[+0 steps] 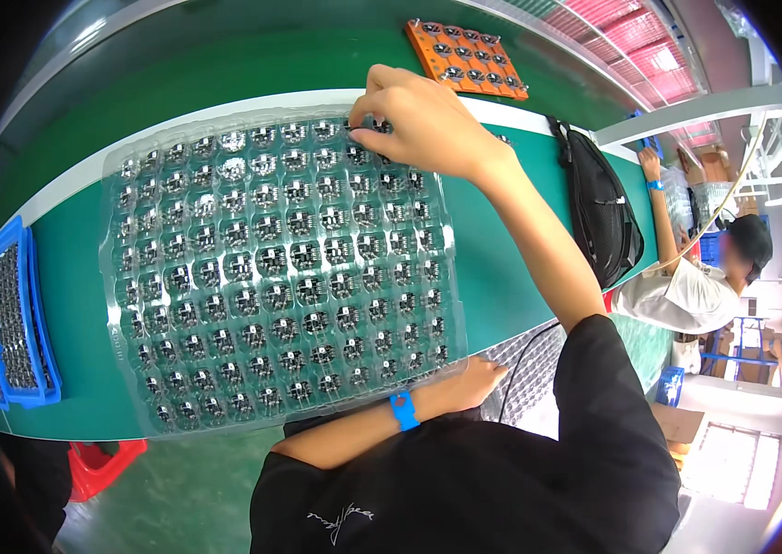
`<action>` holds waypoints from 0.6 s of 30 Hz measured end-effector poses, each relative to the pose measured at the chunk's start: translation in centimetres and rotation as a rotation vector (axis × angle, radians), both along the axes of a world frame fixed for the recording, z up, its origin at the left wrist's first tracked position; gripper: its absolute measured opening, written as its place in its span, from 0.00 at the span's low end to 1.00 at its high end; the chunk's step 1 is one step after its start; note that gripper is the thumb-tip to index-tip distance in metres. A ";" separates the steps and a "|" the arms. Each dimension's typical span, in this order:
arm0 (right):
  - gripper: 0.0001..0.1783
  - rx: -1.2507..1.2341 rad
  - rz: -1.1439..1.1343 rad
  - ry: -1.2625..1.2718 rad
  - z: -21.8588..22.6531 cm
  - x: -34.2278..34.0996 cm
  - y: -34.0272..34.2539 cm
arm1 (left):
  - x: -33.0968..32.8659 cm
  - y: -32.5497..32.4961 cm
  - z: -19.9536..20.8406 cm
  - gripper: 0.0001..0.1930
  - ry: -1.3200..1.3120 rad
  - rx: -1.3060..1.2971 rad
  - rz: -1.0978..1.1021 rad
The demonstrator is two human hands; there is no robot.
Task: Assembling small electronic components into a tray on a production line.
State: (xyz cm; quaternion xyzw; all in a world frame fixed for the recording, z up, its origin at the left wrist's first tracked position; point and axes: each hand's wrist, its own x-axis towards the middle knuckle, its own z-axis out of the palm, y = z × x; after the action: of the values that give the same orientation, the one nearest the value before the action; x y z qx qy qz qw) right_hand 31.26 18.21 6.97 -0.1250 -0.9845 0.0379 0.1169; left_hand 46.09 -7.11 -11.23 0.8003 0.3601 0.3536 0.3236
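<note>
A large clear plastic blister tray (457,305) lies on the green bench, its pockets filled with rows of small black-and-silver electronic parts (271,258). My right hand (414,120) reaches over the tray's far right corner. Its thumb and index finger pinch at a small dark electronic part in the far row; the hand hides part of that corner. Along the bench's front edge rests my left forearm with a blue wristband (403,411). My left hand (469,386) is near the tray's near right corner, its fingers too hidden to read.
Blue trays (48,319) of parts stand at the left. An orange fixture (469,60) with round parts sits beyond the bench's white edge. A black bag (599,208) lies at the right, another clear tray (525,369) near my left hand. A co-worker (677,291) is farther right; a red stool (100,466) stands below.
</note>
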 end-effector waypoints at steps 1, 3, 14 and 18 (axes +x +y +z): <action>0.09 -0.023 -0.036 -0.031 0.1 -0.1 0.1 | 0.0 0.1 0.2 0.15 -0.006 -0.007 -0.010; 0.08 -0.017 -0.022 -0.011 0.0 -0.4 -0.3 | 0.2 -0.2 -0.2 0.15 -0.024 -0.012 0.005; 0.08 -0.126 0.093 -0.144 0.7 -1.4 2.2 | -0.7 0.0 0.0 0.16 -0.157 -0.187 -0.056; 0.08 -0.294 0.132 -0.212 1.2 -1.9 3.6 | -0.4 -0.1 -0.7 0.17 -0.144 -0.116 -0.001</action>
State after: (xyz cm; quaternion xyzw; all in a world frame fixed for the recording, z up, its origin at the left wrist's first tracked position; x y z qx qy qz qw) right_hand 29.33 21.77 8.16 -0.0793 -0.9812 0.1755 -0.0099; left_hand 45.70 -7.23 -11.97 0.7528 0.3554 0.3887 0.3949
